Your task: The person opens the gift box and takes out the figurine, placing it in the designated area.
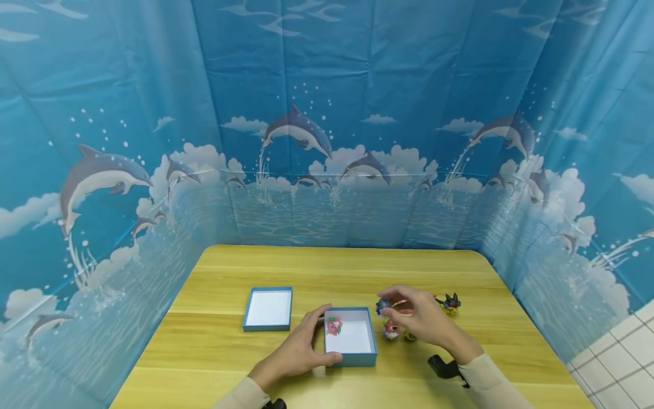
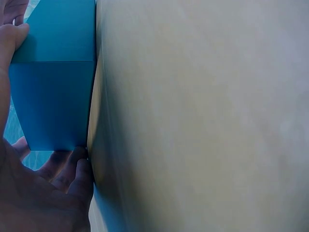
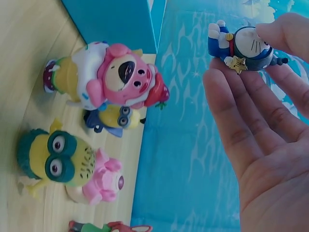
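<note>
With thumb at the near corner and fingers at the far one, my left hand [image 1: 301,351] holds the left side of an open blue box [image 1: 352,359]. A pink figurine [image 1: 334,326] lies inside it against the white lining. My right hand [image 1: 425,319] pinches a blue-and-white cat figurine [image 3: 248,46] between thumb and fingers, raised just right of the box. Below that hand, in the right wrist view, stand a pink bear figurine with a strawberry hat [image 3: 126,79] and a yellow figurine with green goggles [image 3: 60,155].
A shallow blue-rimmed tray, perhaps the box's lid [image 1: 269,309], lies left of the box. Other figurines include a goggled yellow one [image 3: 116,117], a pink one [image 3: 104,181] and a dark-eared one [image 1: 451,303]. A dolphin-print curtain [image 1: 327,204] surrounds the wooden table [image 1: 214,284].
</note>
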`<state>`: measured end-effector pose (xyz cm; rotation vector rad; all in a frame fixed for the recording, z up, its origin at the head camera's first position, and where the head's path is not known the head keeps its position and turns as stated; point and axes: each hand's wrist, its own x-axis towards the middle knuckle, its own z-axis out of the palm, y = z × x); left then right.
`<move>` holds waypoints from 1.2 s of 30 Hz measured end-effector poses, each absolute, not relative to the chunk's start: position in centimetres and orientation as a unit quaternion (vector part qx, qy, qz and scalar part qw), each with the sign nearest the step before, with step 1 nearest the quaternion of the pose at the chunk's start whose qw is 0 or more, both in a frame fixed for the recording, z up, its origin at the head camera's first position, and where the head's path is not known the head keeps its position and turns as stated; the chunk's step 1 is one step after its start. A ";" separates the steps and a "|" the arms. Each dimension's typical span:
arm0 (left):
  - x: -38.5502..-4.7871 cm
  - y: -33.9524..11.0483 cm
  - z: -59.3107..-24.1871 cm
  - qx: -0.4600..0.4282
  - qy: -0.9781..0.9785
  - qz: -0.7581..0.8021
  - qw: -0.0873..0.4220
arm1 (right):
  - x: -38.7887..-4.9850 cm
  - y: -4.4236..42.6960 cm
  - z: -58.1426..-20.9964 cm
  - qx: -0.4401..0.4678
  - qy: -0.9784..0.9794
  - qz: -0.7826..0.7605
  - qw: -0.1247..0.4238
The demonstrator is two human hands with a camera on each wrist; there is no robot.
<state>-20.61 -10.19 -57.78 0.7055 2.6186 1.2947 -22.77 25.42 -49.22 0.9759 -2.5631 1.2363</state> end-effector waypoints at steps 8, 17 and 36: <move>-20.5 -10.2 -57.8 0.236 0.869 0.430 0.068 | -22.6 26.4 -49.3 0.315 -0.856 0.398 0.093; -20.4 -10.3 -57.7 0.232 0.870 0.430 0.073 | -22.1 27.6 -49.4 0.285 -0.872 0.383 0.109; -20.4 -10.1 -57.5 0.235 0.867 0.434 0.073 | -21.8 30.6 -49.8 0.249 -0.887 0.363 0.142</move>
